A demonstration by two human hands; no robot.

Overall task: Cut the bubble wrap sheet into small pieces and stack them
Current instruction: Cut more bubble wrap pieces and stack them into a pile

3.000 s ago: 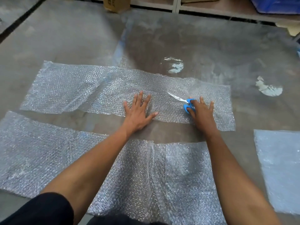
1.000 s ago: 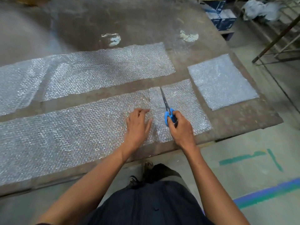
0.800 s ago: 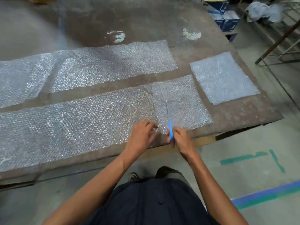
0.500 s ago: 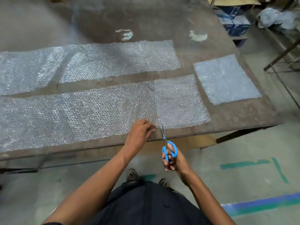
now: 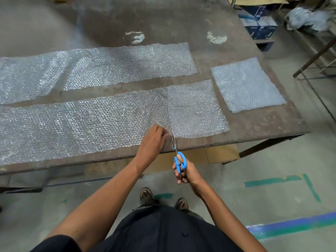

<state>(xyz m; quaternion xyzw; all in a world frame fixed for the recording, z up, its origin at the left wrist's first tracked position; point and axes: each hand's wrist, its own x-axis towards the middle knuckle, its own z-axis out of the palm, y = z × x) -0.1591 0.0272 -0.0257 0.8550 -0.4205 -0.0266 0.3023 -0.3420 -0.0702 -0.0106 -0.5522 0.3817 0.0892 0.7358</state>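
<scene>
Two long strips of bubble wrap lie across the worn table (image 5: 263,122): a far strip (image 5: 116,68) and a near strip (image 5: 81,122). My left hand (image 5: 153,140) pinches the near strip's front edge beside a crease. My right hand (image 5: 183,171) grips blue-handled scissors (image 5: 177,153) just off the table's front edge, and the blade tips meet the strip's edge next to my left fingers. Right of the crease lies the strip's end section (image 5: 196,110). A separate small square piece (image 5: 247,84) lies flat at the table's right end.
Blue and white boxes (image 5: 258,20) sit under a shelf at the back right. A dark metal frame (image 5: 316,57) stands at the right. Cardboard (image 5: 221,153) lies under the table. My feet (image 5: 163,199) are on a concrete floor with green and blue tape lines.
I moved from the far strip to the near one. My right hand pulled the scissors back off the table and set the blades at the front edge; my left hand slid to that edge.
</scene>
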